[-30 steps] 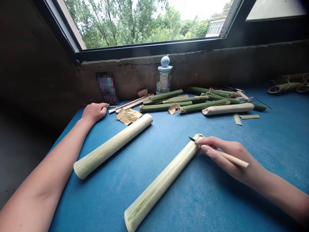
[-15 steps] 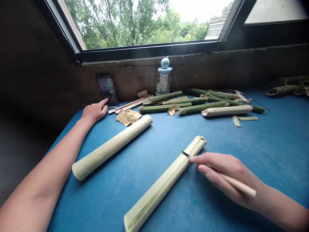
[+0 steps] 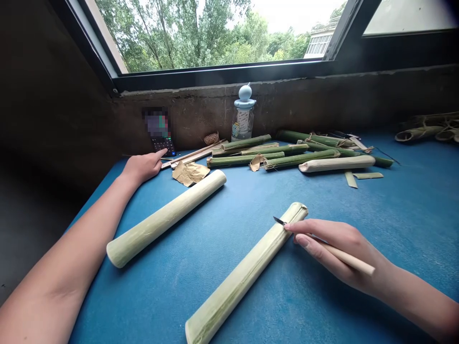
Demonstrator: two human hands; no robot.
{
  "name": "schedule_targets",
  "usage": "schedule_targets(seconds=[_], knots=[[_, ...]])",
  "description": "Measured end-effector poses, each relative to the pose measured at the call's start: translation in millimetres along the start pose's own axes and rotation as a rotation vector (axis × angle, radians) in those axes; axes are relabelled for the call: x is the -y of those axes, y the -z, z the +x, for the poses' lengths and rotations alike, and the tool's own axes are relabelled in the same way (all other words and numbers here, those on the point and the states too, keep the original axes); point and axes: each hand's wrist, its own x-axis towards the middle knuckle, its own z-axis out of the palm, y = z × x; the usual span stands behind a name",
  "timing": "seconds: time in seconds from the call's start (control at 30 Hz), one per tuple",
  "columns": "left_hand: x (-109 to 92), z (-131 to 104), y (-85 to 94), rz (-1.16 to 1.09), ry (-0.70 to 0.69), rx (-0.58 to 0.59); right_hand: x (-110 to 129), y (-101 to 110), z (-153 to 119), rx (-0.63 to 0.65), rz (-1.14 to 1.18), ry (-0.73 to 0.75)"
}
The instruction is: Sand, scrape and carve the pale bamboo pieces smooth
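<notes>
My left hand (image 3: 142,167) reaches to the far left with its index finger stretched out. That fingertip is at the lower keys of a dark phone-like device (image 3: 163,143) leaning on the wall, its upper part blurred. In my right hand (image 3: 335,251) is a carving knife (image 3: 349,260) with a slim pale wooden handle, held like a pen. Its small dark blade lies at the upper end of a peeled bamboo piece (image 3: 247,272), which lies slanting on the table. Left of it rests a second peeled bamboo piece (image 3: 167,217), touched by neither hand.
Several green bamboo lengths (image 3: 251,160) lie along the back of the blue table (image 3: 150,296), with crumpled brown paper (image 3: 190,173) in front. A bottle with a light-blue lid (image 3: 244,114) stands by the wall. More bamboo (image 3: 419,134) sits at the far right.
My left index finger has moved down and right over the keys. My right hand and the knife have shifted slightly up; the near bamboo has moved a little right.
</notes>
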Motion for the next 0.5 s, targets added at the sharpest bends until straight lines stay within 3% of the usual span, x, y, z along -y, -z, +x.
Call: schedule_targets(seconds=[0.13, 0.3, 0.5], knots=[[-6.8, -0.3, 5.1, 0.000, 0.014, 0.033, -3.9, 2.4, 2.1, 0.000, -0.019, -0.038], [-15.7, 3.7, 9.6, -0.017, 0.019, 0.114, -3.0, -2.4, 0.1, 0.008, -0.004, 0.013], [-20.3, 4.5, 14.4, -0.062, 0.042, 0.127, -5.0, -4.1, -0.5, -0.001, -0.001, 0.041]])
